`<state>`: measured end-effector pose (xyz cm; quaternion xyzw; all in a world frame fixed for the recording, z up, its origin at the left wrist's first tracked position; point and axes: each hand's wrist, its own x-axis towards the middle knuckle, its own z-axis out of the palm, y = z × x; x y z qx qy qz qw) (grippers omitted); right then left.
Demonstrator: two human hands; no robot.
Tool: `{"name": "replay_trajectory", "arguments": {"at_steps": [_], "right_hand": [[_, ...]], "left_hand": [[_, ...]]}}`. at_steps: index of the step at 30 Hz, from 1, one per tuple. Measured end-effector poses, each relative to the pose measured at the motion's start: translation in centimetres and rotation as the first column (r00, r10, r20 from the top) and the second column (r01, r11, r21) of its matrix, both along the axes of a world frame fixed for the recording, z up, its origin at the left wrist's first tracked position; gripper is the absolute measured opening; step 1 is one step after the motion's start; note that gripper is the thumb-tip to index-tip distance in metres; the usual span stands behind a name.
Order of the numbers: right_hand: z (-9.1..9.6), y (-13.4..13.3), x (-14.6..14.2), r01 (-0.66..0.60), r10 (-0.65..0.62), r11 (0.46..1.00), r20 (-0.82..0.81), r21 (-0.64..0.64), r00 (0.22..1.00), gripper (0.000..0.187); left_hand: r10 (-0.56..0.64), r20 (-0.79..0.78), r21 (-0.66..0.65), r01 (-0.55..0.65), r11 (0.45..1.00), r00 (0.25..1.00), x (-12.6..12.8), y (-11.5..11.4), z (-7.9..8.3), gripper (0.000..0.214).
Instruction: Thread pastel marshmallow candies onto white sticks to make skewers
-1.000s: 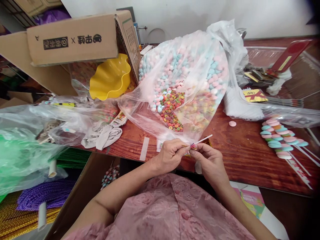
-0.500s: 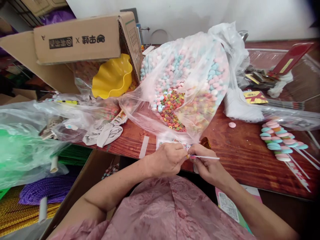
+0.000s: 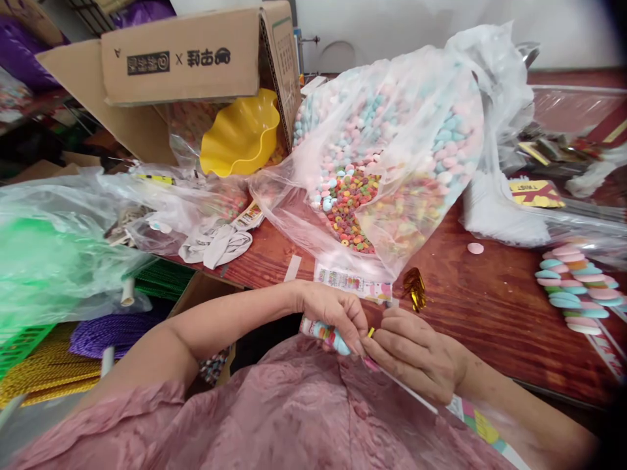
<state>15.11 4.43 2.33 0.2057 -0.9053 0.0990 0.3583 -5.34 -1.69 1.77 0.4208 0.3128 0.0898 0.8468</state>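
head view — left hand (image 3: 333, 313) and right hand (image 3: 416, 352), fingers pinched on one candy stick (image 3: 329, 334) — two hands.

Bright, even light; wide-angle warping and dark corners at edges.

stick (image 3: 392, 382) mostly hidden under right hand (image 3: 416, 352), candy skewers (image 3: 578, 287) cut by right edge (blurred), small yellow piece (image 3: 371, 332) unidentifiable

Yellow bowl (image 3: 240, 134), pastel pink-and-blue candy bag (image 3: 392, 124), reddish-brown table (image 3: 490, 307).
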Motion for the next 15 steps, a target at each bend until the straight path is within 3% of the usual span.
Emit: {"name": "replay_trajectory", "arguments": {"at_steps": [5,8,11,13,15], "right_hand": [[-0.4,-0.6,-0.2,-0.019,0.015,0.998,0.056,0.062,0.998,0.021],[-0.6,-0.7,-0.3,0.060,-0.063,0.997,0.057,0.047,0.996,0.022],[-0.3,-0.7,-0.1,0.159,-0.159,0.987,0.065,0.002,0.985,0.018],[0.1,-0.7,0.1,0.216,-0.215,0.976,0.123,0.004,0.969,0.018],[0.4,-0.8,0.2,0.255,-0.254,0.967,0.211,0.021,0.944,0.020]], "left_hand": [[-0.156,0.033,0.053,0.155,0.987,0.987,0.6,0.3,0.2,0.036],[-0.157,0.040,0.086,0.153,0.984,0.987,0.3,0.8,0.4,0.033],[-0.109,0.029,0.221,0.100,0.970,0.994,-1.1,1.9,0.8,0.030],[-0.061,-0.055,0.367,0.077,0.927,0.997,-2.5,2.7,1.7,0.023],[0.020,-0.183,0.548,0.086,0.832,0.983,-3.4,3.0,3.7,0.014]]}}
